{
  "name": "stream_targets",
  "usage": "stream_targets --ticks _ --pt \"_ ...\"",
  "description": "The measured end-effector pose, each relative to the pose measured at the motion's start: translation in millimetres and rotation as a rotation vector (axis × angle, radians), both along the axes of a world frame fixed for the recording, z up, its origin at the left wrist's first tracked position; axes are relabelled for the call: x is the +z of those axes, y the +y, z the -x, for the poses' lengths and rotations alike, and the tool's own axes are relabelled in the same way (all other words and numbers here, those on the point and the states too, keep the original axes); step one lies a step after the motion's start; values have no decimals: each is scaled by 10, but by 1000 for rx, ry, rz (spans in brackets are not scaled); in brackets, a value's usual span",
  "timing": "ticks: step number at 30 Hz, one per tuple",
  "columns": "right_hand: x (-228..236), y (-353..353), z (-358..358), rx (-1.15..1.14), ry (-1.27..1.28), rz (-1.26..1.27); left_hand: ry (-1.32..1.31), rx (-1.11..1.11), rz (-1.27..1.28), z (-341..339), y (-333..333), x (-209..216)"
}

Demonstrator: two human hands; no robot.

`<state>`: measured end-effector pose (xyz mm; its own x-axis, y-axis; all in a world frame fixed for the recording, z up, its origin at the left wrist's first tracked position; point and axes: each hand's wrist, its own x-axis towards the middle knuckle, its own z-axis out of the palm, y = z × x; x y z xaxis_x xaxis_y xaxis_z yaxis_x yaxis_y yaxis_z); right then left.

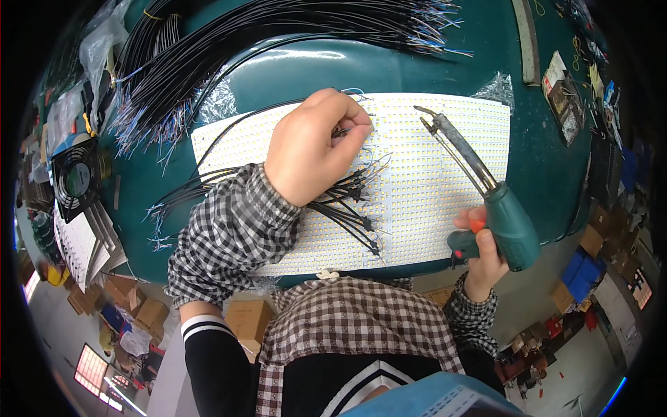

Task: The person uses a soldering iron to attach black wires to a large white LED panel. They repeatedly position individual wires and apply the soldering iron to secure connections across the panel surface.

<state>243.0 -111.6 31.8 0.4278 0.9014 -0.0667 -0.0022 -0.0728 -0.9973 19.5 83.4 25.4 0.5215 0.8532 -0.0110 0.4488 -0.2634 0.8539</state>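
Observation:
A large white LED panel [445, 146], dotted with rows of small yellow chips, lies on the green table. Above its middle, my left hand [316, 142] is closed in a pinch on a black cable [240, 125] that curves in from the left. Thin wire ends show around the fingertips, though the exact grip is partly hidden. My right hand [484, 254] grips the handle of a green soldering gun [511, 226], its tip raised over the panel's right part. Several short black cables [347, 215] with bare ends lie across the panel below my left hand.
Long bundles of black cable [292, 24] with stripped coloured ends lie along the far side. At the left are a small black fan [75, 179] and stacked white sheets [87, 243]. A dark, stained block [564, 104] and a long bar [526, 42] are at the far right.

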Motion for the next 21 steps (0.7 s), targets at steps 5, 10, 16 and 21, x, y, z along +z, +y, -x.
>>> stream_targets --ticks 5,10,16,21 --pt "35 20 44 -8 12 49 -17 -22 -118 -38 -72 -72" --pt "47 24 76 0 -6 59 -2 -37 -177 -37 -58 -92" --pt "72 52 122 12 0 81 27 -31 -264 -51 -82 -149" --pt "98 52 164 -19 1 88 73 -45 -288 -75 -70 -147"
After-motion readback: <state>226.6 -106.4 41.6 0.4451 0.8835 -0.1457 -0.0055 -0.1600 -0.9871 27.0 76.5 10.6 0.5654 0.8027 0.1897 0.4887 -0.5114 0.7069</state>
